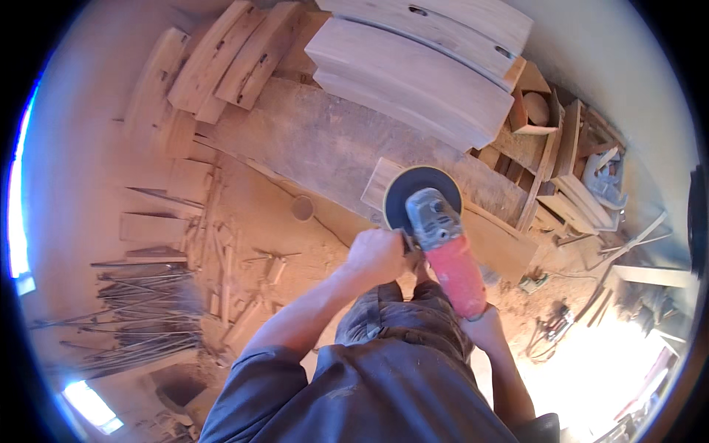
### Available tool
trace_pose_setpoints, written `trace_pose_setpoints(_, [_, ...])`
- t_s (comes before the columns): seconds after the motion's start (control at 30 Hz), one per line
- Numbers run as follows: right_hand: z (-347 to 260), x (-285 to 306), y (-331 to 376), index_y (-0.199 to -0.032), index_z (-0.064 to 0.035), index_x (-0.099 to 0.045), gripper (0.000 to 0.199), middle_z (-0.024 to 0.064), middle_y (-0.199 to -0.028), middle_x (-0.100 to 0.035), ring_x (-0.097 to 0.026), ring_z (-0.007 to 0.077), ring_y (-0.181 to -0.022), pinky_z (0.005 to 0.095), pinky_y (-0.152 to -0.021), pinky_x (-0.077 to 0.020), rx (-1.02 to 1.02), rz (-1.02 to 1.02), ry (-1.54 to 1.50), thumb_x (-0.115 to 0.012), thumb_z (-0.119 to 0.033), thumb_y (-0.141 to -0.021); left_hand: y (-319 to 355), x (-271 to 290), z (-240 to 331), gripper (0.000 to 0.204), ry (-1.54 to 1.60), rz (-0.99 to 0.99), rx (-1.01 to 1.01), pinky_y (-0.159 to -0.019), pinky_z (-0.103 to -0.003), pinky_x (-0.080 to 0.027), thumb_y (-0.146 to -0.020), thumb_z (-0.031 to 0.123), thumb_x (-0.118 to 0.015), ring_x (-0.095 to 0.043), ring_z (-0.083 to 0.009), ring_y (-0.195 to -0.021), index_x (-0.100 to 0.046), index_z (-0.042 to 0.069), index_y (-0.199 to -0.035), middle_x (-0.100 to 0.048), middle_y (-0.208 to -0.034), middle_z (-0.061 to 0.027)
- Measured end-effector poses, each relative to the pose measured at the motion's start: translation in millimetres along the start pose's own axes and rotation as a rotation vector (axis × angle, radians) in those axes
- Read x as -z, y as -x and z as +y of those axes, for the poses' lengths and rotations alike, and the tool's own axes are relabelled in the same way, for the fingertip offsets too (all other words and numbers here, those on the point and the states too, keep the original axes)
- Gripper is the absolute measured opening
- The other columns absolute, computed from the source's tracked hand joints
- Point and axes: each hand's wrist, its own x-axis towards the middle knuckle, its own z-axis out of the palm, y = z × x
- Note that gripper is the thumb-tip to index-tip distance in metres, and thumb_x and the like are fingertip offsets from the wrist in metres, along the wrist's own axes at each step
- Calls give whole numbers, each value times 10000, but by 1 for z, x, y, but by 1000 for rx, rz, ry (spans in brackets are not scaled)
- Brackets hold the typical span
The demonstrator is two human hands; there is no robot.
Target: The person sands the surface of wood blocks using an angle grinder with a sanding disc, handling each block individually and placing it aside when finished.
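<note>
Curved planks (413, 74) stacked at top; metal rods (144, 310) left; round tin (302, 207) on sawdust.

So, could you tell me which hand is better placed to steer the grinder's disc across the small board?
Probably the left hand: it grips beside the grinder head, close to the disc over the board. The right hand holds the red body's rear end.

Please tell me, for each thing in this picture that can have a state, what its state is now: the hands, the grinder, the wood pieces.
Left hand: closed on the grinder's side handle.
Right hand: gripping the rear of the red body.
Angle grinder: held in both hands, disc facing down over a wood piece; spinning or not cannot be told.
Small wood piece: lying flat on the plank, partly under the disc.
Long plank: lying flat, dusty.
Curved boards: stacked.
Metal rods: lying loose on the floor.
</note>
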Motion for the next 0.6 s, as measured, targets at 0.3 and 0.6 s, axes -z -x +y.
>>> trace_pose_setpoints(0.3, [-75, -20, -22, -929, 56, -677, 316, 216, -797, -701, -713, 322, -769, 414, -675, -548, -201, -121, 163, -726, -191, -738, -34, 2, -42, 204, 81, 183, 43, -721, -474, -579, -778, 191, -692, -736, -362, -812, -734, 57, -926, -737, -850, -170])
trace_pose_setpoints(0.6, [-78, -36, -26, -1187, 28, -651, 426, 260, -1071, -722, -706, 372, -1069, 444, -892, -545, -137, -239, -30, -673, -158, -804, -31, 12, -49, 370, -20, 236, 171, -779, -479, -571, -711, 378, -790, -724, -370, -863, -752, 81, -927, -738, -893, -176])
